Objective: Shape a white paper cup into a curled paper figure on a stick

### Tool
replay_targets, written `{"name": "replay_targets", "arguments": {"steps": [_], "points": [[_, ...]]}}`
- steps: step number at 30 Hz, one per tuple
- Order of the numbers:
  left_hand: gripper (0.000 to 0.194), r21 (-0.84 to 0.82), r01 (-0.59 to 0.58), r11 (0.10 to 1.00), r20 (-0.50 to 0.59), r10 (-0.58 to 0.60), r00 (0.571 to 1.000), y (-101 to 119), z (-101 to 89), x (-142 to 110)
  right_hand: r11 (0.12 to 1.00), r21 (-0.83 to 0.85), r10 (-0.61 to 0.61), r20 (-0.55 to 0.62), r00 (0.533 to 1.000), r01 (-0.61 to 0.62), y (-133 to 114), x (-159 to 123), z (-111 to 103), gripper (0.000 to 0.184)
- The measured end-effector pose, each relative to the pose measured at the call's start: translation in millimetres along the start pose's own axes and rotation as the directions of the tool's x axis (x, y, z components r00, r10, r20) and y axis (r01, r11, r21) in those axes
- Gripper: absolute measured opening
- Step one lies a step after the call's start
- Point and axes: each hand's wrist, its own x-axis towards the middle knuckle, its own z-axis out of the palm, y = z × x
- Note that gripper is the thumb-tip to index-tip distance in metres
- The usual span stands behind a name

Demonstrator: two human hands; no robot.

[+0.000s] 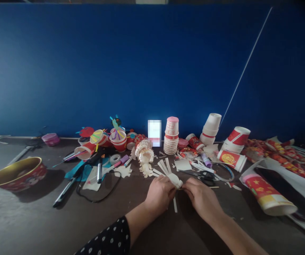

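Observation:
A white paper cup cut into strips (172, 178) is between my two hands, its strips fanning outward and one hanging down toward me. My left hand (159, 194) is closed around its near left side. The fingers of my right hand (201, 197) pinch its right edge, where a strip looks curled; the fingertips partly hide it. Just beyond my right hand lie black-handled scissors (207, 177). Behind my left hand stands a cream paper figure with curled strips (144, 156).
Stacked paper cups (170, 143) stand toward the blue partition (141, 71). On the left are a red and gold bowl (22, 177), a black pen (64, 191) and a white tape roll (115, 158). A red patterned cup (265, 191) lies at right beside a dark phone (290, 194).

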Motion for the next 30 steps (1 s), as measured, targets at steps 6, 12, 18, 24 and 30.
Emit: {"name": "replay_targets", "arguments": {"steps": [6, 12, 18, 24, 30], "points": [[0.012, 0.009, 0.018, 1.000, 0.006, -0.018, 1.000, 1.8, -2.4, 0.2, 0.999, -0.042, 0.007, 0.018, 1.000, -0.006, -0.5, 1.0, -1.8, 0.031], [0.014, 0.021, 0.011, 1.000, 0.005, -0.011, 1.000, 0.5, -2.1, 0.0, 0.996, -0.084, 0.036, 0.043, 0.998, -0.033, 3.4, 0.4, -6.0, 0.029], [0.016, 0.012, 0.012, 1.000, -0.014, -0.012, 1.000, -0.9, -0.1, -0.6, 0.993, -0.118, 0.031, 0.065, 0.997, -0.023, 6.7, 1.0, -8.5, 0.030], [0.018, -0.001, 0.015, 1.000, -0.011, -0.016, 1.000, 0.8, -2.2, -0.4, 0.979, -0.189, 0.095, 0.064, 0.993, -0.082, 14.1, -1.9, -14.1, 0.031], [0.014, -0.024, 0.057, 0.998, -0.002, -0.057, 0.998, 0.1, 0.1, -1.6, 0.963, -0.253, 0.120, 0.083, 0.989, -0.096, 17.7, -2.8, -15.9, 0.031]]}}
